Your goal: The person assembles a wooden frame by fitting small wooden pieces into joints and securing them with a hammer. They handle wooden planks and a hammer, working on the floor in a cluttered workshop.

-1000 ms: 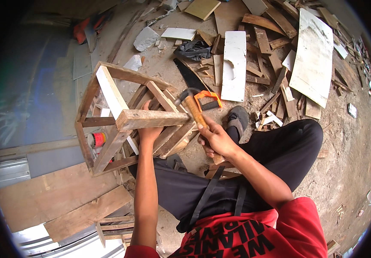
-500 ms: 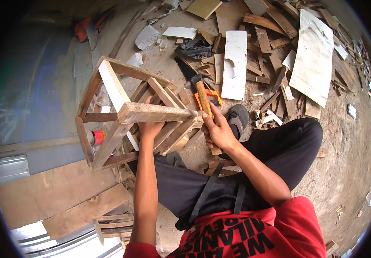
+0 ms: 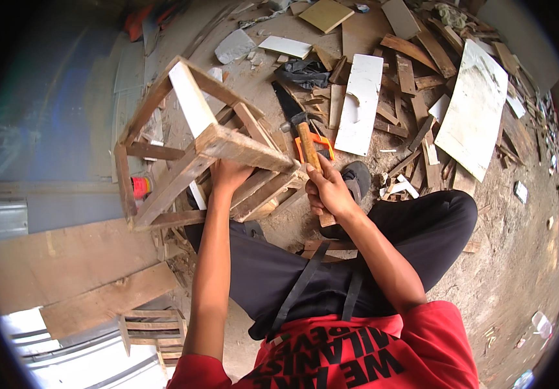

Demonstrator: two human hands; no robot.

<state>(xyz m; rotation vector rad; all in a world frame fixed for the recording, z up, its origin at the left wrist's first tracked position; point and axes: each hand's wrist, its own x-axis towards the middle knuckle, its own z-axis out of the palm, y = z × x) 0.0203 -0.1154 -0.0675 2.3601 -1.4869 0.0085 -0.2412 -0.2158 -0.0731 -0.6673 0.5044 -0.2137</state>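
Observation:
A stool-like frame of wooden battens (image 3: 247,152) lies tilted on its side in front of me, with one white-faced bar. My left hand (image 3: 227,174) reaches in under its near bar and holds it; the fingers are mostly hidden behind the wood. My right hand (image 3: 328,189) is wrapped round the wooden handle of a hammer (image 3: 306,141), whose dark metal head points away from me. The hammer is just right of the frame's narrow end. Beyond it lies a handsaw (image 3: 322,148) with an orange handle and dark blade.
Scrap boards (image 3: 415,71) and offcuts are heaped at the far right, with white panels (image 3: 360,104) among them. A black plastic bag (image 3: 305,73) lies beyond the saw. A red can (image 3: 141,187) shows beside the frame. Plywood sheets (image 3: 72,259) and a small slatted wooden piece (image 3: 155,327) lie at left.
The wooden frame has tipped, its far end rising and swinging away from me, with my left hand still on it. The hammer has turned in my right hand, so its striking face now shows at left.

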